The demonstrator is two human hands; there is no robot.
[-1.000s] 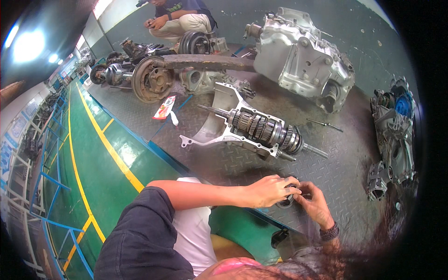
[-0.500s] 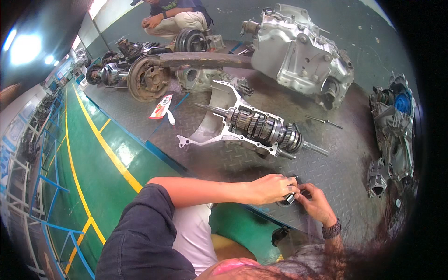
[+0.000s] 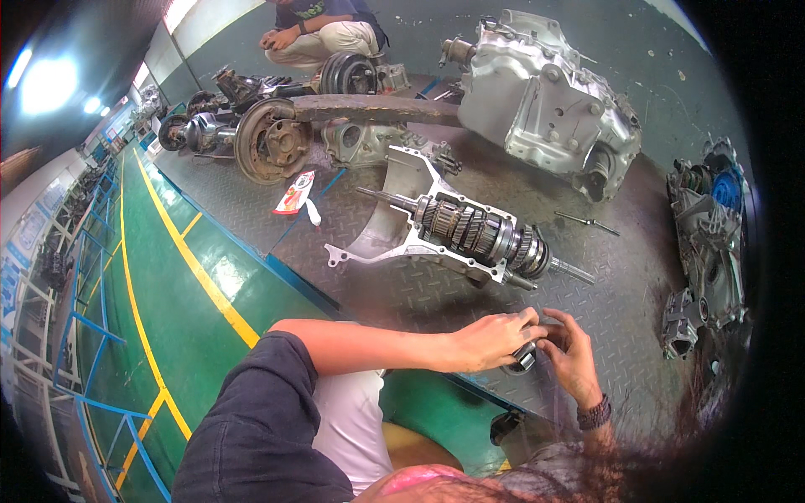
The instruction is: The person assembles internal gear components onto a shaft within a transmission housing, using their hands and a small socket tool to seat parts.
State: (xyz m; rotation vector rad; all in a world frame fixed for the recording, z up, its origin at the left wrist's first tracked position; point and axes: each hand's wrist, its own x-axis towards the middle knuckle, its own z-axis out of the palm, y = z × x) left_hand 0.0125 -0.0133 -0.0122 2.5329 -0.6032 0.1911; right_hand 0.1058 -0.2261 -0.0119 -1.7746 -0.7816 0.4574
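Near the front edge of the metal-plate platform, my left hand [image 3: 496,342] and my right hand [image 3: 572,359] meet over a small shiny metal part [image 3: 523,360] with a rounded outline. The left fingers curl over its top, and the right thumb and fingers pinch in from the right. My fingers cover most of it, so its exact kind does not show. Just beyond lies an open gearbox housing half [image 3: 401,239], with a gear-and-shaft assembly [image 3: 470,228] resting in it. The shaft end [image 3: 573,270] sticks out to the right.
A large silver casing [image 3: 537,92] stands at the back, beside a rusty axle with a brake drum [image 3: 272,141]. A thin metal rod tool [image 3: 587,221] lies right of the gears. More castings [image 3: 708,235] stand far right. A person [image 3: 323,38] crouches behind. Left is green floor [image 3: 222,268].
My right-hand fingers have lifted slightly and shifted over the small metal part, with the index finger now raised higher. The whole view has moved slightly.
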